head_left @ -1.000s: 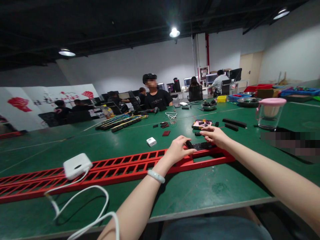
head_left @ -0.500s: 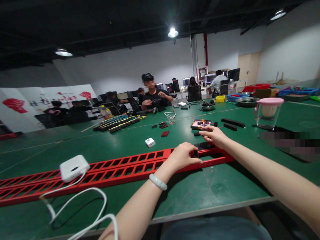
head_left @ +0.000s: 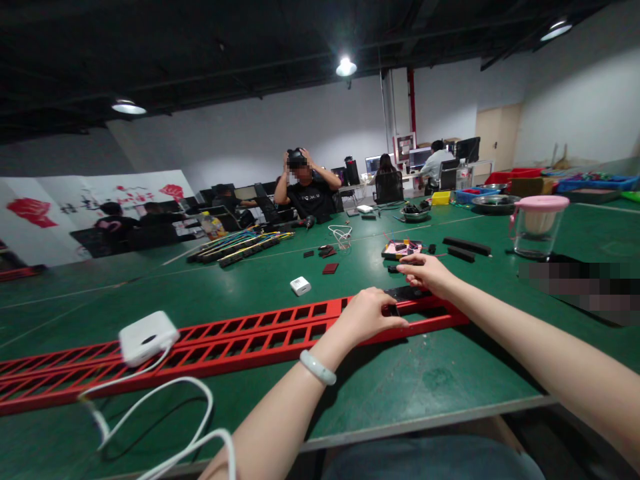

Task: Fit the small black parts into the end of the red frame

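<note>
My left hand point(head_left: 373, 312) rests over the right part of a long red slotted frame point(head_left: 270, 319). Its bent fingers and thumb close round a small black block point(head_left: 393, 311) set in the frame. My right hand point(head_left: 424, 272) is just beyond the frame's far rail, fingertips pinched; what they hold, if anything, is too small to make out. Close to those fingertips lies a small black piece point(head_left: 393, 269). A black strip point(head_left: 406, 292) lies in the frame between my hands, partly covered. Behind my right hand stands a shallow tray point(head_left: 387, 254) of small parts.
A white box point(head_left: 149, 337) with a cable sits on the frame's left part. A white adapter point(head_left: 301, 286), brown squares point(head_left: 330, 269), black bars point(head_left: 467, 246) and a pink-lidded cup point(head_left: 536, 230) stand on the green table point(head_left: 240, 413). A person point(head_left: 307, 193) is across the table.
The person across has raised both hands to their headgear. My own hands have barely shifted, and the objects on the table stay where they were.
</note>
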Tool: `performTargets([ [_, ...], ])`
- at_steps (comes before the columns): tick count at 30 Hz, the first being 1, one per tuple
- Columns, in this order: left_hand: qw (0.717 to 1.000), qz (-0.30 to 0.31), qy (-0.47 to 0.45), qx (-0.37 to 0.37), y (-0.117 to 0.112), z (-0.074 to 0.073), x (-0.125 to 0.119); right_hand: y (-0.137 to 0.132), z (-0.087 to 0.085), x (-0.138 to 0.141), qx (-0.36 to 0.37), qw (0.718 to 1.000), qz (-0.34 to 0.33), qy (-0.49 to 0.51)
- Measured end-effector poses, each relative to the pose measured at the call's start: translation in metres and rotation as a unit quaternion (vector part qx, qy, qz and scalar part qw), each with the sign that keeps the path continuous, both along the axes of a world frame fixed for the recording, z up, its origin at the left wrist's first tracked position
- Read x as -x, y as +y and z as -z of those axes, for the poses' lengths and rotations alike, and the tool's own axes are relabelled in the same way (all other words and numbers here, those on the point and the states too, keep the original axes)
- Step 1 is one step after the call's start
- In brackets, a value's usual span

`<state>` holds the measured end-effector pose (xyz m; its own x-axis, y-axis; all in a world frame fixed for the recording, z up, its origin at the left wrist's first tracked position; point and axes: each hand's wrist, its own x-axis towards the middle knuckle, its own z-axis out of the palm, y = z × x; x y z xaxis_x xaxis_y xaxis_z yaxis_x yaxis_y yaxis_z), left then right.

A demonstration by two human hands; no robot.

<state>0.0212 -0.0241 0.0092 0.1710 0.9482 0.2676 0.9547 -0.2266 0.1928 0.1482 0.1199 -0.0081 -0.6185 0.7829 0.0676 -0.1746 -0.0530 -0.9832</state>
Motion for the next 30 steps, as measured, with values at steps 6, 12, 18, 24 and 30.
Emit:
performTargets([
  [6, 1.0, -0.008, 0.01, -0.005, 0.001, 0.003, 0.001, 0.003, 0.003, 0.001, -0.01, 1.0, -0.001, 0.0],
  [12, 0.999, -0.024, 0.043, -0.008, -0.002, -0.001, -0.006, 0.002, 0.005, 0.001, -0.04, 0.999, -0.001, -0.02],
  [18, 0.999, -0.018, 0.04, -0.005, -0.004, -0.001, -0.011, -0.001, 0.006, -0.002, -0.077, 0.996, 0.001, -0.052],
  [24, 0.998, -0.036, -0.05, 0.024, -0.002, 0.006, -0.007, 0.002, 0.009, -0.003, -0.099, 0.993, 0.013, -0.067],
  [30, 0.988, -0.042, -0.14, 0.051, -0.002, 0.008, -0.006, 0.006, 0.013, -0.004, -0.115, 0.991, 0.007, -0.069],
])
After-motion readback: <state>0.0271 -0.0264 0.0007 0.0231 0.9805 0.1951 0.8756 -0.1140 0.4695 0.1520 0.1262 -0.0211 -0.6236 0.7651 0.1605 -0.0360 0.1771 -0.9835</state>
